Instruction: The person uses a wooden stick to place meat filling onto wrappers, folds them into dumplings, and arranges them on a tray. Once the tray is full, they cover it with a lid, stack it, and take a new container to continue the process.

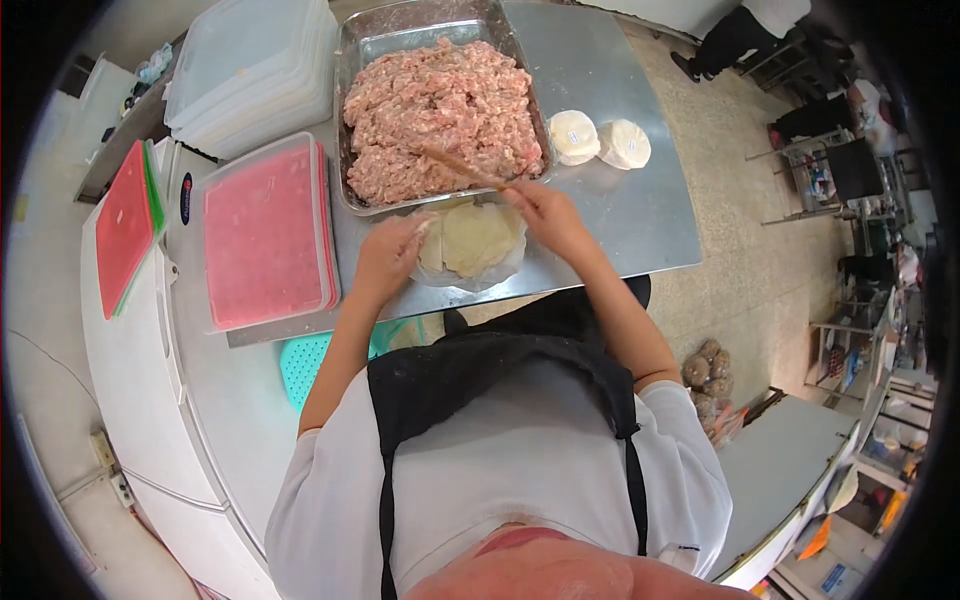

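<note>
My right hand (550, 217) is closed around a thin wooden stick or spatula (455, 165), whose far end lies over the ground meat (440, 115). The meat is heaped in a metal tray (365, 42) at the back of the table. In front of the tray, a stack of pale, thin round wrappers (475, 240) rests in a clear plastic bag (470, 280). My left hand (390, 260) is at the left edge of these wrappers with its fingers curled together. What it pinches is too small to make out.
Two white wrapped round packs (624, 145) stand right of the tray. To the left are a red-filled lidded container (262, 235) and stacked clear containers (250, 70). A turquoise perforated stool (305, 370) is below the metal table (640, 215). Another person (745, 40) is far right.
</note>
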`<state>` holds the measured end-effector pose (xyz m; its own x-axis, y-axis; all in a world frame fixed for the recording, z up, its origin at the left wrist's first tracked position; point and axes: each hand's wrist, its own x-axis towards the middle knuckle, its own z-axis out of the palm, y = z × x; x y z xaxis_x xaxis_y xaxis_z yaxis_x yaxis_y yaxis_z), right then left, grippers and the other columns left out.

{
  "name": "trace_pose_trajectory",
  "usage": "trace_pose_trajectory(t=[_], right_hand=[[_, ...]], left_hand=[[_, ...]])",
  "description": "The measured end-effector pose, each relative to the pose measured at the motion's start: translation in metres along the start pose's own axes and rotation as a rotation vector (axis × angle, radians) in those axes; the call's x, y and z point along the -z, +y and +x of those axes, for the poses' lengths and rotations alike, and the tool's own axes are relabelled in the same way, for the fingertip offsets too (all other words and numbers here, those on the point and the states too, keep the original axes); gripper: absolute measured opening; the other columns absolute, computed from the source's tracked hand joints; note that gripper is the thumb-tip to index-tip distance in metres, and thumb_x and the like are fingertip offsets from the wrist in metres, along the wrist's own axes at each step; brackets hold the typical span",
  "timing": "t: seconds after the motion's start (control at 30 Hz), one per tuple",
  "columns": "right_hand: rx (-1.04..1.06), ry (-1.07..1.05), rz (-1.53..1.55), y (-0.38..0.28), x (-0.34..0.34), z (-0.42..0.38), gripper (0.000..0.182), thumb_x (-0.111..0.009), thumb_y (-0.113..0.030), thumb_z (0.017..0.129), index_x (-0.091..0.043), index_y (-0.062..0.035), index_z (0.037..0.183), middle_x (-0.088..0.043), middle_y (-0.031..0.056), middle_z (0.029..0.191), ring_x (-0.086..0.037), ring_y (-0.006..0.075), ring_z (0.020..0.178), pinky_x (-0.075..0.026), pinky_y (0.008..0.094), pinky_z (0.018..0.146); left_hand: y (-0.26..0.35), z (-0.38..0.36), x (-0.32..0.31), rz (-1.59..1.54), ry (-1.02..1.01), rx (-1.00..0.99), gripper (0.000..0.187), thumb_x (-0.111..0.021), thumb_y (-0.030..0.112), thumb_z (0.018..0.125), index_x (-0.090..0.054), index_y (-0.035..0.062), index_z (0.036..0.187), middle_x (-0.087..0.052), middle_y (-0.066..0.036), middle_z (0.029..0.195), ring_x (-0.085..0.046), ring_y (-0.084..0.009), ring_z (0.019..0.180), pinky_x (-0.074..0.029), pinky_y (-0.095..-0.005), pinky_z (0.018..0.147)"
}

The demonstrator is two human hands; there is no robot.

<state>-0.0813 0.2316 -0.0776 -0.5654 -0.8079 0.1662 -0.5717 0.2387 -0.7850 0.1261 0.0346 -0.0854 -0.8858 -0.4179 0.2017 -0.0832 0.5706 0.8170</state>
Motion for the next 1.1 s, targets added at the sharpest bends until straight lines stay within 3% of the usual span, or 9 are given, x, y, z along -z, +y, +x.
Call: trace_pose_trajectory(t=[0.03, 0.07, 0.17, 0.23, 0.33, 0.47, 0.63, 0.8, 1.1], right_hand=[[0.046, 0.041, -0.130, -0.003, 0.013, 0.007, 0.025, -0.058, -0.029, 0.095, -0.069, -0.0085, 0.102, -0.069, 0.0122, 0.091, -0.065, 0.0336, 0.077, -0.051, 0.0405, 0.069], [0.052, 0.031, -0.138, -0.008, 0.027, 0.014, 0.025, -0.058, -0.029, 0.095, -0.069, -0.0085, 0.102, -0.069, 0.0122, 0.091, -0.065, 0.0336, 0.077, -0.051, 0.0405, 0.069], [0.147, 0.100, -0.503, -0.028, 0.070, 0.036, 0.024, -0.059, -0.031, 0.093, -0.070, -0.0098, 0.095, -0.068, 0.0096, 0.085, -0.065, 0.0318, 0.076, -0.052, 0.0403, 0.065], [0.293, -0.028, -0.828, -0.037, 0.092, 0.049, 0.024, -0.061, -0.032, 0.092, -0.068, -0.0107, 0.084, -0.065, 0.0067, 0.078, -0.065, 0.0284, 0.073, -0.052, 0.0393, 0.060], [0.473, -0.017, -0.915, -0.039, 0.101, 0.067, 0.028, -0.060, -0.033, 0.092, -0.066, -0.0111, 0.077, -0.062, 0.0054, 0.073, -0.065, 0.0264, 0.070, -0.052, 0.0379, 0.056], [0.496, -0.114, -0.948, -0.005, 0.088, 0.071, 0.030, -0.058, -0.034, 0.093, -0.065, -0.0108, 0.075, -0.063, 0.0061, 0.071, -0.065, 0.0273, 0.068, -0.052, 0.0391, 0.057], [0.342, -0.194, -0.780, 0.009, 0.068, 0.053, 0.034, -0.053, -0.037, 0.095, -0.064, -0.0080, 0.081, -0.067, 0.0105, 0.074, -0.066, 0.0322, 0.068, -0.052, 0.0445, 0.059], [0.207, -0.342, -0.834, -0.003, 0.050, 0.051, 0.039, -0.049, -0.040, 0.096, -0.065, -0.0074, 0.082, -0.068, 0.0131, 0.076, -0.066, 0.0352, 0.070, -0.051, 0.0473, 0.061], [0.136, -0.169, -0.516, 0.001, 0.064, 0.048, 0.035, -0.056, -0.039, 0.093, -0.068, -0.0091, 0.081, -0.067, 0.0122, 0.074, -0.065, 0.0328, 0.070, -0.049, 0.0458, 0.060]], left_hand=[[0.000, 0.001, 0.003, 0.503, 0.027, -0.345, 0.024, -0.054, 0.019, 0.098, -0.067, 0.0026, 0.110, -0.067, -0.005, 0.106, -0.061, -0.0147, 0.100, -0.048, -0.0300, 0.087], [0.001, 0.000, 0.003, 0.498, 0.038, -0.338, 0.024, -0.054, 0.019, 0.098, -0.067, 0.0026, 0.110, -0.067, -0.005, 0.106, -0.061, -0.0147, 0.100, -0.048, -0.0300, 0.087], [0.008, 0.004, -0.001, 0.162, 0.081, -0.205, 0.028, -0.055, 0.021, 0.098, -0.065, 0.0004, 0.113, -0.066, -0.003, 0.101, -0.059, -0.0117, 0.098, -0.047, -0.0278, 0.087], [0.014, 0.006, -0.005, -0.407, 0.014, 0.239, 0.027, -0.056, 0.021, 0.097, -0.065, -0.0011, 0.110, -0.068, -0.006, 0.097, -0.060, -0.0108, 0.090, -0.047, -0.0282, 0.083], [0.005, 0.014, -0.016, -0.484, -0.025, 0.253, 0.029, -0.055, 0.023, 0.098, -0.064, -0.0013, 0.111, -0.068, -0.004, 0.098, -0.060, -0.0106, 0.089, -0.048, -0.0280, 0.082], [0.009, 0.011, -0.036, -0.752, -0.016, 0.367, 0.032, -0.055, 0.024, 0.099, -0.063, -0.0020, 0.115, -0.067, -0.004, 0.102, -0.061, -0.0103, 0.092, -0.048, -0.0266, 0.084], [-0.003, 0.007, -0.064, -1.136, 0.047, 0.645, 0.033, -0.057, 0.022, 0.098, -0.060, -0.0016, 0.121, -0.066, -0.006, 0.112, -0.061, -0.0118, 0.102, -0.049, -0.0258, 0.088], [-0.005, 0.013, -0.083, -1.091, 0.062, 0.539, 0.032, -0.058, 0.018, 0.097, -0.059, -0.0004, 0.123, -0.065, -0.005, 0.113, -0.061, -0.0132, 0.102, -0.049, -0.0273, 0.089], [-0.006, 0.013, -0.072, -1.215, 0.176, 0.547, 0.031, -0.056, 0.014, 0.097, -0.057, 0.0003, 0.124, -0.066, -0.007, 0.113, -0.064, -0.0171, 0.102, -0.051, -0.0312, 0.091]])
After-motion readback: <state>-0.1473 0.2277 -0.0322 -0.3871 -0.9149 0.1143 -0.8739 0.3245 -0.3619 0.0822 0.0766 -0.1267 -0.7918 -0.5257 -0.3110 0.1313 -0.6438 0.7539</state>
